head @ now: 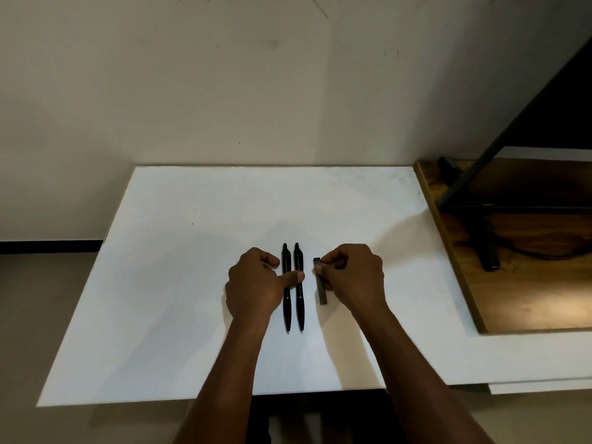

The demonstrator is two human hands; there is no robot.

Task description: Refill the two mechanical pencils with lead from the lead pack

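Two black mechanical pencils lie side by side on the white table point(192, 283), tips pointing toward me: the left pencil point(287, 310) and the right pencil point(300, 307). My left hand point(256, 283) rests on them, its thumb lying across both barrels and its fingers at the left pencil's upper end. Just to the right lies the lead pack point(321, 291), a slim dark box. My right hand point(352, 277) pinches the pack near its far end with thumb and fingertips. The pack still touches the table.
A wooden board point(528, 293) sits at the table's right, with a black metal stand point(474, 200) and a cable on it. A pale wall rises behind the table. The table's front edge is close to my body.
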